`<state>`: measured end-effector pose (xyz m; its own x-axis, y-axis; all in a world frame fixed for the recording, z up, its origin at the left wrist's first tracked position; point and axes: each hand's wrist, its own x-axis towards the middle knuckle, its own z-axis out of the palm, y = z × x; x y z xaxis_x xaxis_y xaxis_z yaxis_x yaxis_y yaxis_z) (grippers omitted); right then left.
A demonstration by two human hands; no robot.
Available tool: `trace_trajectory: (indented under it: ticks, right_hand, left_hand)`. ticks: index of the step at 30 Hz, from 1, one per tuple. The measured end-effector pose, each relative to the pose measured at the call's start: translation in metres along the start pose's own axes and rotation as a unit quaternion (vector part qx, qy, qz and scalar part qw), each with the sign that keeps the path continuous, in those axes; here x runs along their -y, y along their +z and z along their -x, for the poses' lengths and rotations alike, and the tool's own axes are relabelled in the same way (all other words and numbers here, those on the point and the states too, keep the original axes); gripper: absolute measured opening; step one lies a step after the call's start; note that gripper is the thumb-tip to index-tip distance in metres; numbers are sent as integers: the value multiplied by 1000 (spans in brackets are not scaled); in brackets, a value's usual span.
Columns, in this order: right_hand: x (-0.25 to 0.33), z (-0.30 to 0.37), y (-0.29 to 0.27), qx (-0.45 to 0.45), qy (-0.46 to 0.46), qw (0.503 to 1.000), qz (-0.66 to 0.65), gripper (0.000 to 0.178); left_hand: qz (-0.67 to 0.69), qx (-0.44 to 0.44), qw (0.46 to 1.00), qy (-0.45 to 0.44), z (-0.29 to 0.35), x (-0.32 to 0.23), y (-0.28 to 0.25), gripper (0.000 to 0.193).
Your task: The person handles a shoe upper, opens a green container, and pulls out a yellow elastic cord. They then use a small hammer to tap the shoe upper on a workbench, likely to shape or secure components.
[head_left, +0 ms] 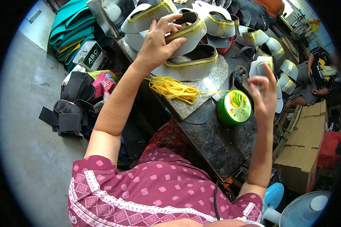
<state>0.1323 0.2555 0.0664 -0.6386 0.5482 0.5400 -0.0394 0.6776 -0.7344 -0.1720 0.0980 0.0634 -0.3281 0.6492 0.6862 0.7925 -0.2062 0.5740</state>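
green numbered tub [234, 107] near right hand [264, 99]

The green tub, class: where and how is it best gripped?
Probably around the wall of the green tub, just below its rim, with the right hand coming from the right. It stands upright, and its rounded side suits a wraparound grip; the yellow strand reaches its far-left edge, likely making that side less handy.

1. Left hand [158, 44] has got a grey shoe upper [193, 38], thumb outside, fingers at the rim.
2. Right hand [264, 97] is up near the green tub [235, 108], fingers loosely spread, kinda blurry.
3. Yellow strips [173, 89] bunched on a stone slab [188, 109] on the counter [216, 147], one strand running to the tub.
4. Another person [318, 70] sitting off right; fan [303, 212] lower right.
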Motion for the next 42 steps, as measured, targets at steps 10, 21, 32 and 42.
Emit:
trace_trajectory:
  ticks: [10,21,32,42]
  right_hand:
    - [-71,-139,82,177,-51,979,-92,52]
    - [-111,-177,66,212,-64,960,172,35]
    - [-127,-180,33,189,-146,920,310,62]
    - [-99,-156,27,122,-236,890,371,48]
  left_hand:
    - [-33,26,999,11,9,4,-7,60]
    - [77,-7,997,-8,18,17,-2,52]
    - [-5,24,1000,4,19,14,5,49]
    - [-16,0,999,32,22,23,13,46]
